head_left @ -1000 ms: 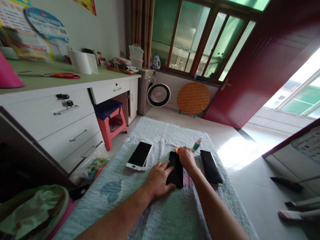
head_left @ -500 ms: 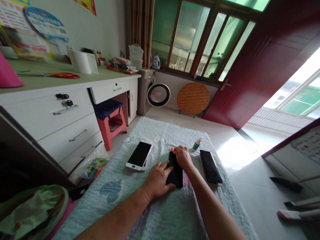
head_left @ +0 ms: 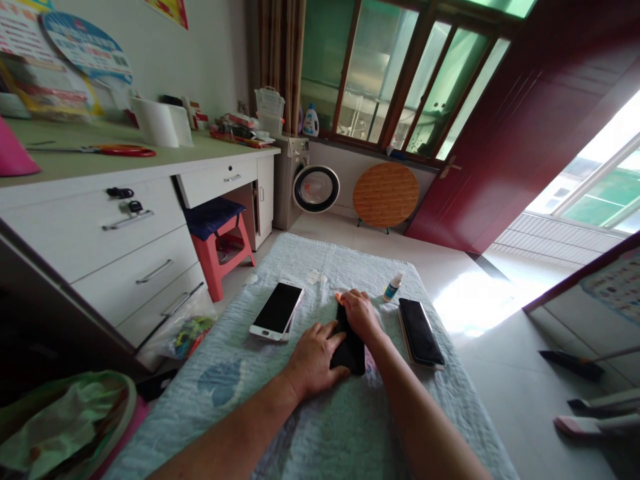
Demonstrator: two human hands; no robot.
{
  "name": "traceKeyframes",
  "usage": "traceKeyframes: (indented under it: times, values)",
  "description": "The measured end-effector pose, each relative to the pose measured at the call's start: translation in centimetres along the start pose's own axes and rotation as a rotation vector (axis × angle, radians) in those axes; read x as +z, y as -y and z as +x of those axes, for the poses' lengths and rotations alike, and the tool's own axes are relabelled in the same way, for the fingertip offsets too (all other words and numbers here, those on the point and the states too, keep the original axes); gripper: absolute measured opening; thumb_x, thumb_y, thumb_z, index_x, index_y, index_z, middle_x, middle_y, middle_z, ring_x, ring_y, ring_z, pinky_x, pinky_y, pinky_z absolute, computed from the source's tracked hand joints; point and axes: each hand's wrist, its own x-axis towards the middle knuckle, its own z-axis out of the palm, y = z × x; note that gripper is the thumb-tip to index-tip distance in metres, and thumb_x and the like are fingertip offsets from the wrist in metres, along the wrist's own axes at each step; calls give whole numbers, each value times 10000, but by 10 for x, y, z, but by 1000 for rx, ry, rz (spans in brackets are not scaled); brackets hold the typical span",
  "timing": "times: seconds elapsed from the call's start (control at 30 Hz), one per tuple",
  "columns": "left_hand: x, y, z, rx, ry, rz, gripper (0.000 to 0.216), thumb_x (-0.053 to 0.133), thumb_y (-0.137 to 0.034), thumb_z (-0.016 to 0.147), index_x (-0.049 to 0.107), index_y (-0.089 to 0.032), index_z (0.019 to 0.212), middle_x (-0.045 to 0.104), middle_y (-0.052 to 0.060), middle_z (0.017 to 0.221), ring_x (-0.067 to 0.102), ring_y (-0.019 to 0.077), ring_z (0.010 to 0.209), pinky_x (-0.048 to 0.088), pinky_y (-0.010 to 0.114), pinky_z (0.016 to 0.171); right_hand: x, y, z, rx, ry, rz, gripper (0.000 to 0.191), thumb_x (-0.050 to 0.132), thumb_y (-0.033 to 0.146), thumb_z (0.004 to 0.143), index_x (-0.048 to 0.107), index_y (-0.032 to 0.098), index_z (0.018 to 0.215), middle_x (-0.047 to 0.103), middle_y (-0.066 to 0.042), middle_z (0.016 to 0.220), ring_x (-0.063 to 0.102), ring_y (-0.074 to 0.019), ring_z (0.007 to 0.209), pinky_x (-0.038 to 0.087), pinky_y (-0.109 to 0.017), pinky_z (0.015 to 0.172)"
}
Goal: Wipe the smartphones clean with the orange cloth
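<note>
A black phone [head_left: 353, 353] lies on a pale blue quilted cloth [head_left: 325, 427] in front of me. My left hand [head_left: 313, 359] rests on the phone's left side, fingers pressed flat against it. My right hand [head_left: 358, 313] sits closed over the phone's far end, pinching a small orange thing [head_left: 339, 296] that I cannot make out. A white phone [head_left: 277, 310] with a dark screen lies to the left. Another black phone [head_left: 420, 333] lies to the right.
A small bottle with a blue cap [head_left: 393, 287] stands at the cloth's far right. A white desk with drawers [head_left: 130, 227] and a red stool [head_left: 220, 243] stand on the left. A washing machine [head_left: 305, 183] and a round wooden tabletop [head_left: 386, 195] lean against the far wall.
My right hand has slid leftward across the far end of the black phone with the orange thing. My left hand has stayed on the phone.
</note>
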Motion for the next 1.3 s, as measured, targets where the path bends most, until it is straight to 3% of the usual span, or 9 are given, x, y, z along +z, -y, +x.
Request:
traceKeyframes:
  times: [0.43, 1.0, 1.3]
  values:
    - [-2, -1, 0, -13, 12, 7, 687, 706, -535, 731, 557, -241, 1334, 490, 109, 1428, 467, 360, 1242, 346, 475, 1093, 7, 0, -5, 18, -45, -2, 307, 376, 201, 997, 679, 238, 959, 648, -38, 958, 521, -171, 900, 350, -252, 820]
    - [-2, -2, 0, -16, 8, 1, 698, 704, -571, 736, 584, -211, 1322, 510, 127, 1408, 475, 358, 1234, 335, 479, 1101, 6, -1, 12, -66, 80, 10, 296, 415, 200, 982, 703, 191, 914, 655, -58, 966, 539, -171, 903, 339, -278, 859]
    - [-4, -4, 0, -20, 1, -23, 698, 692, -597, 739, 596, -209, 1312, 476, 142, 1418, 472, 376, 1220, 369, 504, 1060, -1, 10, -1, -138, 149, 46, 219, 522, 279, 965, 719, 233, 882, 653, -30, 982, 478, -193, 978, 308, -313, 865]
